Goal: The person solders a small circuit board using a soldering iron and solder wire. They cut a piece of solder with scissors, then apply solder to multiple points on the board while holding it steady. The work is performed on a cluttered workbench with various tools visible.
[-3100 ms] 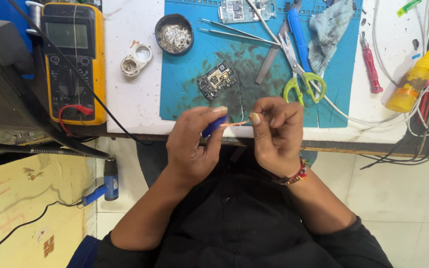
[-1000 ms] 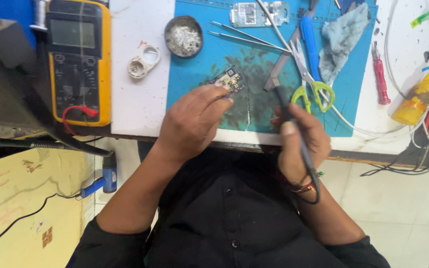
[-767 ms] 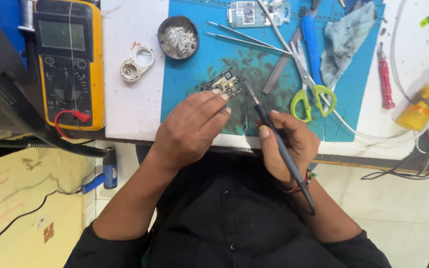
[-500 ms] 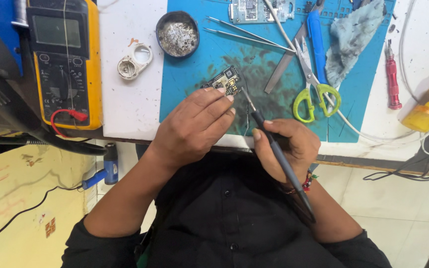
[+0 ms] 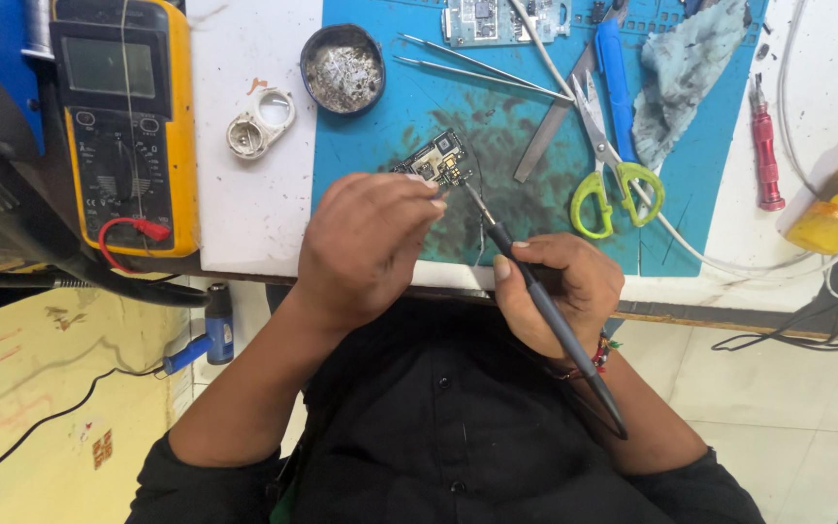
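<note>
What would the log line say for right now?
left hand: steadies circuit board | right hand: holds soldering iron, tip at board | blue mat

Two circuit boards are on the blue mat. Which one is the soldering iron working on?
The small dark board under the left hand's fingertips; the soldering iron in the right hand points at it. The larger board lies untouched at the mat's top edge.
</note>
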